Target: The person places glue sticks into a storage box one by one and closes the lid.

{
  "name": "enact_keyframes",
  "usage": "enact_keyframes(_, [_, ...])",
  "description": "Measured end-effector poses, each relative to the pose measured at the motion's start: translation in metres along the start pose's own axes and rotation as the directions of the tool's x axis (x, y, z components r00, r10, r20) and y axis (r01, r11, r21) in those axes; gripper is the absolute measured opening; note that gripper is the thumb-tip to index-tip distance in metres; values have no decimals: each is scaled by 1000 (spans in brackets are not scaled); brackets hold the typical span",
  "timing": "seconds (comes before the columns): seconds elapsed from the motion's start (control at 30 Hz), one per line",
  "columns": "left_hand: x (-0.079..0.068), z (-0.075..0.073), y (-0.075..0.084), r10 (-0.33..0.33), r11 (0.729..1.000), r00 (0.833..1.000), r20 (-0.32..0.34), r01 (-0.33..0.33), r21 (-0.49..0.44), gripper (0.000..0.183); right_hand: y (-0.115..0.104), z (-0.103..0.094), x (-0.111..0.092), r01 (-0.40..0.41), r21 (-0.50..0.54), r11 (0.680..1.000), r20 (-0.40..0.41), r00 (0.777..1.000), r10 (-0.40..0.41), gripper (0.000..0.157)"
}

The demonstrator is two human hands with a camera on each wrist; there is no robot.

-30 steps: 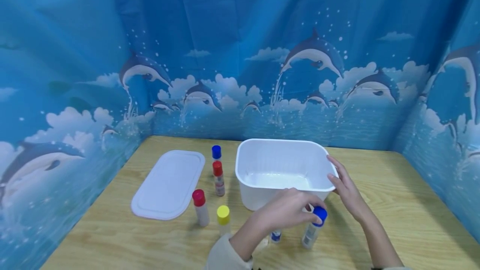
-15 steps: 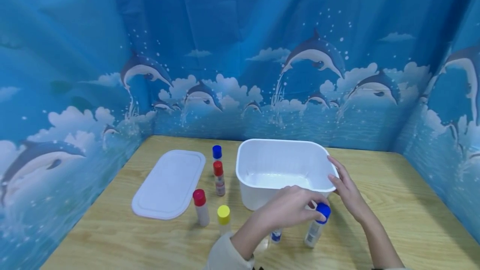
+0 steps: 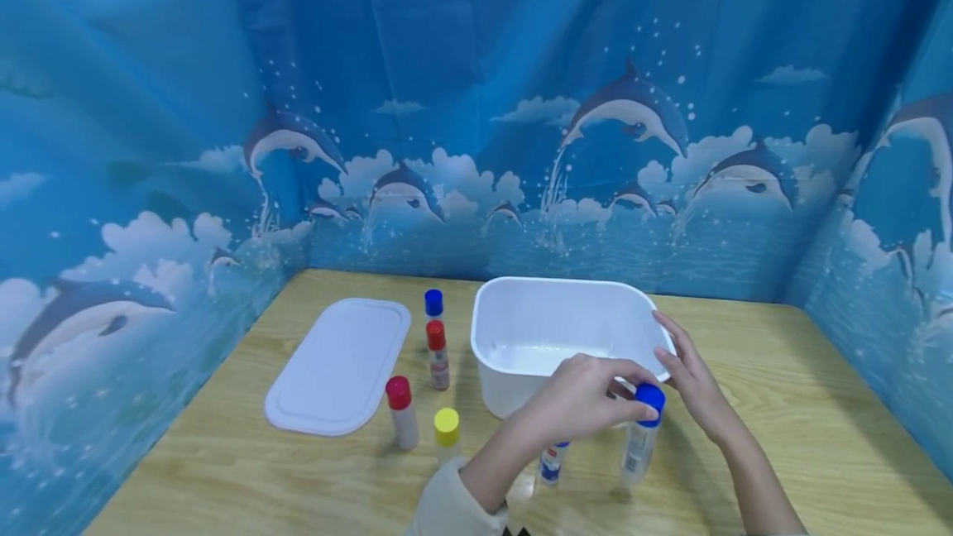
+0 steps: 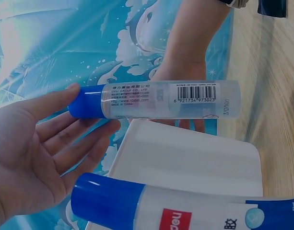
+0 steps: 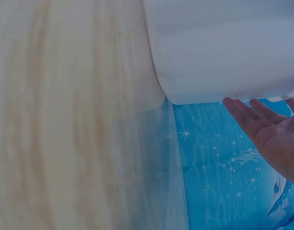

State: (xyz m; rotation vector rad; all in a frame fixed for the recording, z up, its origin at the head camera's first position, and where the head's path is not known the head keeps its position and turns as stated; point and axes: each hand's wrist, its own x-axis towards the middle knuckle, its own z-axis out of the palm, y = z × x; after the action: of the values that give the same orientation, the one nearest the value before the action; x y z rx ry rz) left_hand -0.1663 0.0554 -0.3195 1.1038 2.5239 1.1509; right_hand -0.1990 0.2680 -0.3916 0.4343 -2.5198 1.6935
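My left hand (image 3: 588, 399) pinches a clear glue bottle (image 3: 639, 449) by its blue cap, thumb on one side and fingers on the other. The bottle hangs upright at the tub's front right corner; its barcode label faces the left wrist camera. A second blue-capped glue bottle (image 4: 185, 208) stands close by, partly hidden under my left hand in the head view. With my right hand (image 3: 692, 379) I hold the right rim of a white plastic tub (image 3: 514, 391), thumb inside. In the right wrist view, my right fingers (image 5: 247, 120) meet the tub's edge.
Left of the tub stand glue bottles with a yellow cap (image 3: 447, 428), red caps (image 3: 399, 394) (image 3: 436, 336) and a blue cap (image 3: 433, 302). A white lid (image 3: 338, 366) lies flat at the left. A dolphin-print curtain (image 3: 476, 106) surrounds the wooden table (image 3: 246, 478).
My left hand has moved right and slightly up with the blue-capped glue bottle, which leans less now. The right hand keeps its hold on the tub rim.
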Motion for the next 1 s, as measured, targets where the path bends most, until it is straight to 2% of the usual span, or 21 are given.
enact_keyframes(0.13, [1,-2,3,-37,995,999,-40,33,-98,29,1,0,0,3,-7,1000,1,1000,-3,52])
enact_keyframes(0.27, [2,-5,6,-37,992,997,-71,28,-127,31,2,-1,0,24,16,1000,11,1000,-24,51])
enact_keyframes(0.63, [7,-13,17,-33,993,987,-156,15,-121,32,4,-1,-1,89,-38,995,9,996,-89,48])
enact_keyframes(0.83, [10,-21,24,-37,993,979,-201,13,-119,36,7,1,-2,138,-3,990,-10,990,-138,46])
enact_keyframes(1.0, [12,-26,31,-50,989,967,-252,13,-146,32,8,1,-3,136,16,991,-10,991,-136,44])
